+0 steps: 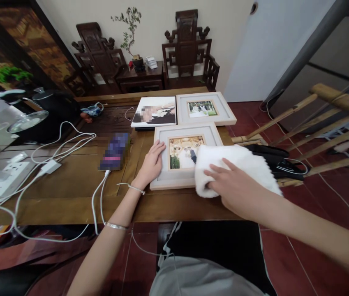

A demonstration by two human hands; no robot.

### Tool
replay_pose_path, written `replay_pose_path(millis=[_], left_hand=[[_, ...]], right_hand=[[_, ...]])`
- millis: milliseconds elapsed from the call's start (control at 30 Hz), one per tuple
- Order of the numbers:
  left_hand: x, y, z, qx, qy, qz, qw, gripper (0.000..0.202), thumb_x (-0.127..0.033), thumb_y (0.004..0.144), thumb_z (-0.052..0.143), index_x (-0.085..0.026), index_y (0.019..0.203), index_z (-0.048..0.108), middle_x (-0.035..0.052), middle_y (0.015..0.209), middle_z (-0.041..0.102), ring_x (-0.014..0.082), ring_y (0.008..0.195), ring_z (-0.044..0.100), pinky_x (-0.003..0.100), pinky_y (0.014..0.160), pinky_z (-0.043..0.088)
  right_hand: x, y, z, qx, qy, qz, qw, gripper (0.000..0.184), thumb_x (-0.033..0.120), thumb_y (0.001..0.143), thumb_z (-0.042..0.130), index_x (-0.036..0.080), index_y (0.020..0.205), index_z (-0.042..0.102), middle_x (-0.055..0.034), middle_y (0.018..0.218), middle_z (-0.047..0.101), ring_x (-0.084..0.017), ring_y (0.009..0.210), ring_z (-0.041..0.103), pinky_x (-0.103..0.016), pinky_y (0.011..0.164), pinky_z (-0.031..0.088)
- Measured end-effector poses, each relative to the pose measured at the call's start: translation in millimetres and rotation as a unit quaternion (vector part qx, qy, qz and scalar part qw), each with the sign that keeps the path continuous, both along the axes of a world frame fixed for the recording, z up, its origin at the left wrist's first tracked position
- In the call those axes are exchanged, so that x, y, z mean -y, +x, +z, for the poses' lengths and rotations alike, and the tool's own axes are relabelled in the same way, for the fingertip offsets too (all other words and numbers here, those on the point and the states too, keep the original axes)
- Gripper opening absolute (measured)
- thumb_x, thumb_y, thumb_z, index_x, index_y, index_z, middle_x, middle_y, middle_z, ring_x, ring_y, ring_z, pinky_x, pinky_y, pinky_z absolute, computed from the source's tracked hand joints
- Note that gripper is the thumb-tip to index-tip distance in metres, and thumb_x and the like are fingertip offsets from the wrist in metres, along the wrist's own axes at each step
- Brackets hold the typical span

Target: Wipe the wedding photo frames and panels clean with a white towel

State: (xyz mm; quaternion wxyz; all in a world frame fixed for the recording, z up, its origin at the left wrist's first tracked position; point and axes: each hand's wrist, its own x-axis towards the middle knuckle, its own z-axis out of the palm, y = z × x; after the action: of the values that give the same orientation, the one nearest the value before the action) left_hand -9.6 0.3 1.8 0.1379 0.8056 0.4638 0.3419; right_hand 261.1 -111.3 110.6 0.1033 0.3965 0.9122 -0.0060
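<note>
Head view showed left hand (pixel 153 159) on the near frame (pixel 181 153) (grip unclear), right hand (pixel 230 184) spread over cloth (pixel 244 161), where lopsided pressure risked a skid.

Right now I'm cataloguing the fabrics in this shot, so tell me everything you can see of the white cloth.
The white cloth looks soft and fluffy, like plush or towelling, with a fuzzy right edge. It is loosely bunched, its left end rolled into a thick, rounded fold. The person's right hand rests on it, fingers spread. It covers the right part of the nearest framed picture and extends rightward past the edge of the wooden table in this view. Its underside is hidden.
</note>
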Motion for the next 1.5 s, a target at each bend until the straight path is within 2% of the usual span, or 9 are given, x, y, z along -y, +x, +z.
replay_pose_path(millis=[100,233,500,600,767,1000,1267,1400,1500], left_hand=[[-0.6,-0.6,-0.1,0.002,0.001,-0.007,1.0,0.045,-0.01,0.089,0.041,-0.015,0.129,0.061,0.0121,0.143,0.057,0.0271,0.144,0.04,0.053,0.121,0.031],[-0.3,-1.3,3.1,0.001,-0.009,-0.022,1.0,0.048,-0.007,0.087,0.041,-0.014,0.13,0.06,0.0117,0.143,0.057,0.0263,0.145,0.039,0.052,0.121,0.031],[0.5,0.5,2.8,-0.005,-0.012,-0.014,1.0,0.05,-0.007,0.086,0.04,-0.012,0.133,0.058,0.013,0.146,0.054,0.0258,0.146,0.038,0.05,0.122,0.029],[1.2,1.8,1.9,-0.02,-0.011,-0.008,1.0,0.05,-0.012,0.088,0.043,-0.013,0.137,0.055,0.0128,0.148,0.052,0.027,0.147,0.035,0.052,0.123,0.027],[0.9,0.8,1.0,-0.026,-0.006,-0.007,1.0,0.047,-0.018,0.092,0.043,-0.012,0.137,0.055,0.0134,0.148,0.053,0.0276,0.146,0.036,0.053,0.122,0.028],[-3.2,-1.6,-5.9,-0.003,0.007,-0.013,1.0,0.051,-0.007,0.088,0.038,-0.016,0.136,0.056,0.0099,0.146,0.055,0.0243,0.146,0.038,0.052,0.122,0.029],[-1.1,0.2,-3.8,-0.015,0.005,-0.01,1.0,0.053,-0.004,0.085,0.039,-0.011,0.134,0.057,0.0136,0.145,0.055,0.0266,0.145,0.038,0.053,0.122,0.029],[-2.2,-1.3,-5.5,-0.014,0.006,-0.016,1.0,0.055,-0.005,0.084,0.041,-0.016,0.136,0.056,0.0098,0.146,0.054,0.026,0.146,0.037,0.054,0.122,0.029],[-2.9,-2.2,-7.3,-0.012,0.011,-0.016,1.0,0.055,-0.006,0.085,0.04,-0.017,0.137,0.055,0.0092,0.147,0.054,0.025,0.146,0.037,0.054,0.122,0.029]], right_hand=[[5.0,22.6,0.6,0.024,0.03,-0.057,0.998,0.03,0.003,0.075,0.053,0.019,0.088,0.075,-0.0153,0.124,0.069,-0.035,0.123,0.057,-0.06,0.109,0.032],[-4.5,36.7,-8.2,0.03,0.072,-0.087,0.993,0.04,-0.001,0.073,0.048,0.018,0.095,0.075,-0.0103,0.138,0.061,-0.034,0.135,0.048,-0.062,0.108,0.035],[-90.4,46.9,-27.9,-0.024,0.115,-0.1,0.988,0.059,-0.006,0.068,0.044,0.016,0.117,0.069,-0.0101,0.152,0.047,-0.034,0.141,0.039,-0.053,0.101,0.046],[-123.1,40.7,-26.9,-0.095,0.167,-0.114,0.975,0.067,-0.008,0.07,0.042,0.016,0.13,0.061,-0.0115,0.156,0.04,-0.034,0.139,0.041,-0.05,0.098,0.048],[-148.0,6.0,-33.2,-0.112,0.193,-0.059,0.973,0.068,-0.011,0.076,0.038,0.017,0.135,0.057,-0.0095,0.161,0.033,-0.038,0.143,0.032,-0.055,0.107,0.038],[-111.3,-19.5,-45.0,-0.021,0.136,-0.039,0.99,0.049,-0.002,0.083,0.044,0.018,0.121,0.068,-0.0143,0.149,0.049,-0.04,0.126,0.049,-0.053,0.095,0.044],[-9.0,-14.6,-4.6,-0.047,-0.002,0.035,0.998,0.052,-0.005,0.074,0.05,0.018,0.118,0.067,-0.0141,0.126,0.066,-0.027,0.095,0.068,-0.038,0.08,0.051],[6.2,-17.8,-8.9,-0.057,-0.004,0.037,0.998,0.061,-0.007,0.072,0.049,0.017,0.127,0.063,-0.0155,0.14,0.058,-0.033,0.113,0.063,-0.045,0.093,0.051],[-16.9,-15.9,-29.8,-0.071,0.047,-0.01,0.996,0.069,-0.01,0.074,0.044,0.017,0.137,0.056,-0.0149,0.154,0.043,-0.039,0.134,0.047,-0.052,0.101,0.047]])
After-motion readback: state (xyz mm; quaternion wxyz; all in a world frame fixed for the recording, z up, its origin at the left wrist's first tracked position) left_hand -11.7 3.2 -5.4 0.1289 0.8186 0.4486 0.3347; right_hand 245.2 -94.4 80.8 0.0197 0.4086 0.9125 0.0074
